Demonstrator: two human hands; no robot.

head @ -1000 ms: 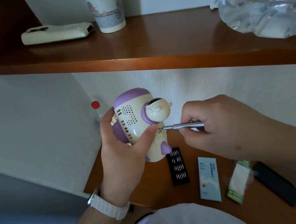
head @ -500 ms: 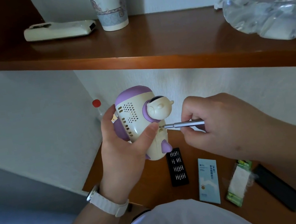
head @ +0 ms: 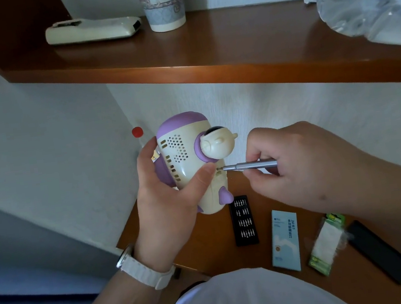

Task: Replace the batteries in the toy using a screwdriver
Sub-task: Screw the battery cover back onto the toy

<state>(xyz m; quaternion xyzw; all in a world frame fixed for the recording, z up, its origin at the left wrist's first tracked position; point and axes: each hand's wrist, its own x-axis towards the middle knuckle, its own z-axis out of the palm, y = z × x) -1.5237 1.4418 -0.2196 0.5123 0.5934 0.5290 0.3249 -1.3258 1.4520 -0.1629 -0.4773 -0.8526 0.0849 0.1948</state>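
Black tray (head: 247,242) holds bits (head: 247,232) | left fingers (head: 202,181) wrap toy (head: 187,153) | right fingers (head: 261,178) pinch screwdriver (head: 254,164)

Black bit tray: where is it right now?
Head view, lower centre: the black bit tray lies on the wooden desk, below the held toy, left of the light-blue box.

chg | R hand (head: 298,167) fingers shifted slightly on screwdriver (head: 254,164) | maybe turning
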